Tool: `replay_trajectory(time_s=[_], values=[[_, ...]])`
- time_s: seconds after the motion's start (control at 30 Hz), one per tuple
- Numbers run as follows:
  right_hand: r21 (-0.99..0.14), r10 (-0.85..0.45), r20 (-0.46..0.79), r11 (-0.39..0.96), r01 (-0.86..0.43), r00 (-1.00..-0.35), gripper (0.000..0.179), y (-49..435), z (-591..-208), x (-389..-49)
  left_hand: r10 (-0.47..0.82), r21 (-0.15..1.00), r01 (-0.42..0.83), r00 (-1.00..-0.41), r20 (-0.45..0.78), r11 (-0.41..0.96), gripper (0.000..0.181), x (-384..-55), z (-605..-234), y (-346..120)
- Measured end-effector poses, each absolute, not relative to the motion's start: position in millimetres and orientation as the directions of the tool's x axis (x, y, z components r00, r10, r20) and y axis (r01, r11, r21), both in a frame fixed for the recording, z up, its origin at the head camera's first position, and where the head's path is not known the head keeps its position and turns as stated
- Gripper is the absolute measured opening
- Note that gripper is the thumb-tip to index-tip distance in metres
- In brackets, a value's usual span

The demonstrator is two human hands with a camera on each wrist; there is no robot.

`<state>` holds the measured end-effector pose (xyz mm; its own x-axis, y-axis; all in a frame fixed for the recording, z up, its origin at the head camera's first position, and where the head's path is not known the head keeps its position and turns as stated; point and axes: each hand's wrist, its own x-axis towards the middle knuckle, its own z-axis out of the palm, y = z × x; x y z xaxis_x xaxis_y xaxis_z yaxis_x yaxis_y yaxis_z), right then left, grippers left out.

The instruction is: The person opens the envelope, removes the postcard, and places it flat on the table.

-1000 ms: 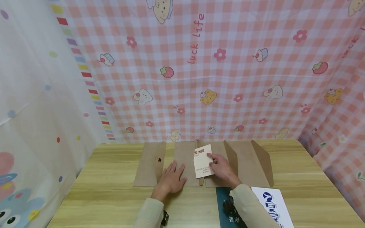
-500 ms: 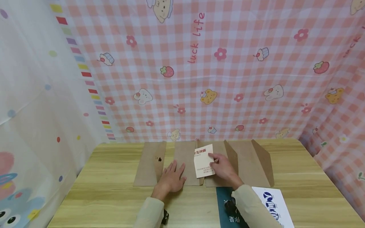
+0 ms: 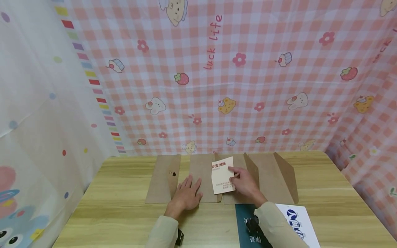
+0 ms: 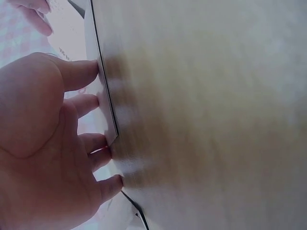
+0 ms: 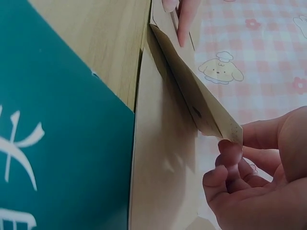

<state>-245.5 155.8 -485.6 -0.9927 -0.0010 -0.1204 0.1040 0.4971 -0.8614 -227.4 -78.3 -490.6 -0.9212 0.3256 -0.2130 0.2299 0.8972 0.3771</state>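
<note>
My left hand [image 3: 186,194] lies flat with spread fingers on a brown paper envelope [image 3: 203,168], holding it against the table. In the left wrist view its fingertips touch down along the envelope's edge. My right hand [image 3: 247,186] pinches the right edge of a cream card [image 3: 222,177] with red lettering between thumb and fingers. The card's left part is hidden inside the envelope, at its right-hand opening. Seen from the right wrist, the pinched corner [image 5: 235,132] is raised and tilted above another brown envelope [image 5: 158,153].
More brown envelopes lie in the row: one at left [image 3: 159,179] with a dark mark, and one at right [image 3: 266,179] with its flap out. Below my right forearm are a teal printed sheet [image 3: 242,224] and a white sheet [image 3: 302,220] with blue lettering. A checked cloth [image 3: 263,86] hangs behind.
My right hand has moved slightly to the right, and more of the card with its lettering shows outside the envelope. My left hand has stayed in place.
</note>
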Motion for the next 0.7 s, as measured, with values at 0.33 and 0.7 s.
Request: replay_trajectory(time_s=[0.33,0.7], values=[[-0.852,0.009,-0.096,0.516,0.087,-0.995,0.048,159.0,-482.5,-243.7,0.332,0.385,0.239,-0.923,-0.195,0.891,0.056,-226.7,-491.7,-78.8],[-0.865,-0.004,-0.048,0.499,0.040,-0.999,0.048,165.9,-478.2,-242.3,0.328,0.387,0.240,-0.928,-0.178,0.890,0.056,-225.4,-490.3,-79.0]])
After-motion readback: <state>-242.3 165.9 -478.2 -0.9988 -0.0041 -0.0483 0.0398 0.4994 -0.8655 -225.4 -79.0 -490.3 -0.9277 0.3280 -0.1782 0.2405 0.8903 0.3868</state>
